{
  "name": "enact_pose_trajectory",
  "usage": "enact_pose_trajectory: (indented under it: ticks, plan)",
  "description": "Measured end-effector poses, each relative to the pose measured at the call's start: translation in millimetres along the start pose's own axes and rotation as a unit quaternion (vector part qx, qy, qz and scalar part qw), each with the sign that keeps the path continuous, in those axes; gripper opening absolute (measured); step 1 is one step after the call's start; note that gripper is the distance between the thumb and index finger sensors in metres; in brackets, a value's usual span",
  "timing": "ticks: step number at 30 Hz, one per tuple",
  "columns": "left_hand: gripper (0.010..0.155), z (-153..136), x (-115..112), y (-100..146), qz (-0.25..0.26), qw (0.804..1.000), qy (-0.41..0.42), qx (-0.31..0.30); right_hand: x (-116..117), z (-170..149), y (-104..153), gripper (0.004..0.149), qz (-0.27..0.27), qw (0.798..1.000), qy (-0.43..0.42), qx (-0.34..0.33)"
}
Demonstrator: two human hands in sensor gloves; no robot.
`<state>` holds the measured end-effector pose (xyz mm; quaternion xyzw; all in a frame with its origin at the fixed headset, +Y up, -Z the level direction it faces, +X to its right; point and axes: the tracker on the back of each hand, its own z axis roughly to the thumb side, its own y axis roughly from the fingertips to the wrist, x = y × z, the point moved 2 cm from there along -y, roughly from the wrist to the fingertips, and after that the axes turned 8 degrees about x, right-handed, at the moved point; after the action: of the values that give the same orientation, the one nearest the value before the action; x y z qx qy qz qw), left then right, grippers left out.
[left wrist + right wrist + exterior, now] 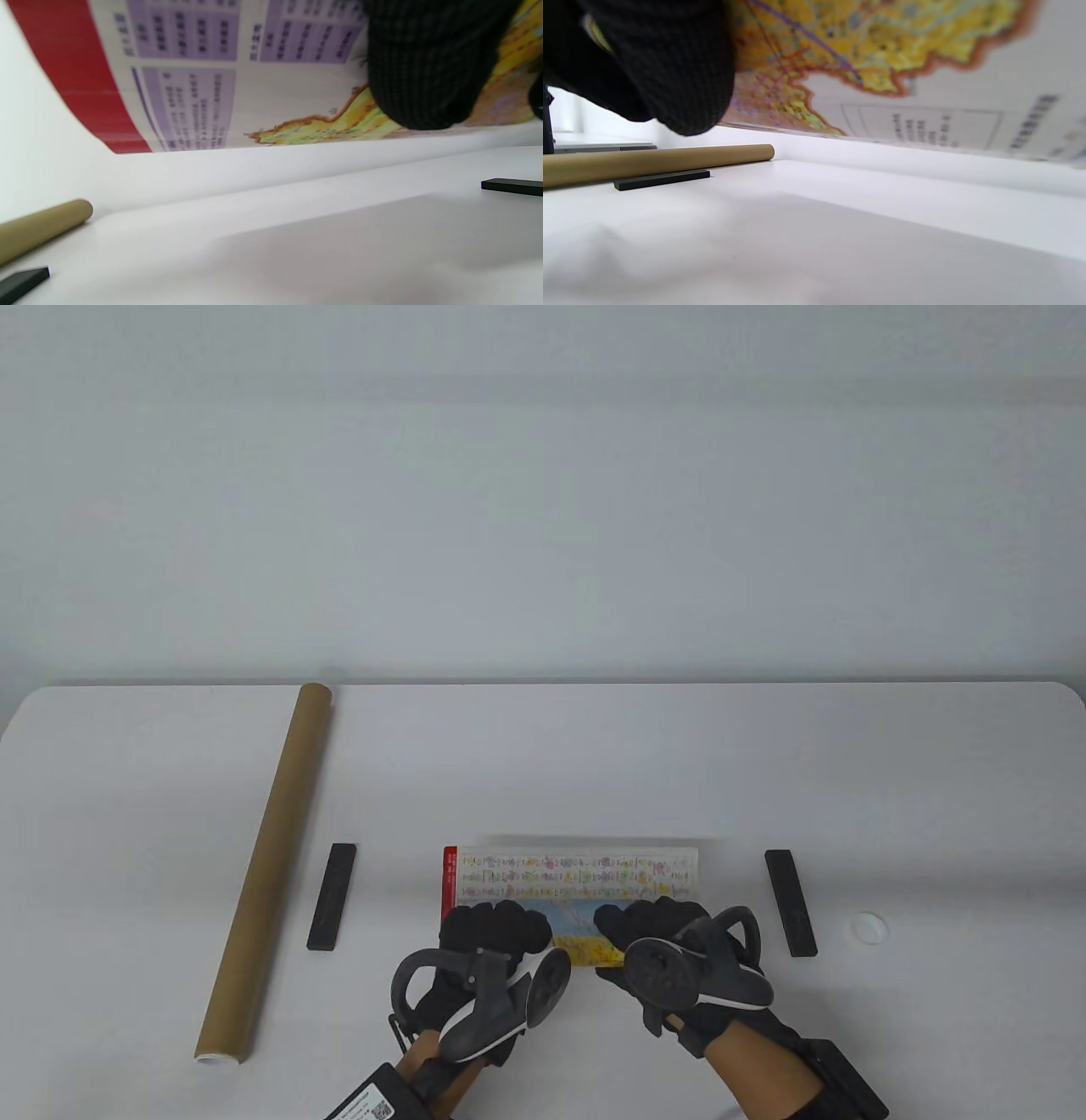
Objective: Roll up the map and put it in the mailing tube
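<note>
Map [577, 882] near the front edge of the tabletop [594, 763], lifted and curling, printed side up. Held at the near edge: left hand [492, 929] and right hand [653, 929], fingers folded over the sheet. Best rolled away evenly, both ends level, tight enough for the tube [267, 869]. Tube along the left edge, well apart. Black bars, one left [332, 897], one right [790, 903], flanking the sheet; bare surface beyond toward the far edge for rolling.

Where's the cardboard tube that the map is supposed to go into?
In the table view the mailing tube lies on the table's left side, running front to back, just left of the left black bar, untouched by either hand.
</note>
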<state>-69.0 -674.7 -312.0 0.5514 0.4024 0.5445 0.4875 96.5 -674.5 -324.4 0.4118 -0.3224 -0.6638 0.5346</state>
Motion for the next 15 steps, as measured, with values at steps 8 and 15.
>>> enact_pose_trajectory:
  ticks: [8,15]
  plan:
    - [0.050,-16,-22,-12,-0.133,0.983,0.126,0.031,-8,20,7,0.070,-0.068,0.990,0.122,-0.025]
    - [0.049,-18,-30,-15,-0.179,0.968,0.175,0.026,-10,23,8,0.069,-0.085,0.984,0.152,-0.024]
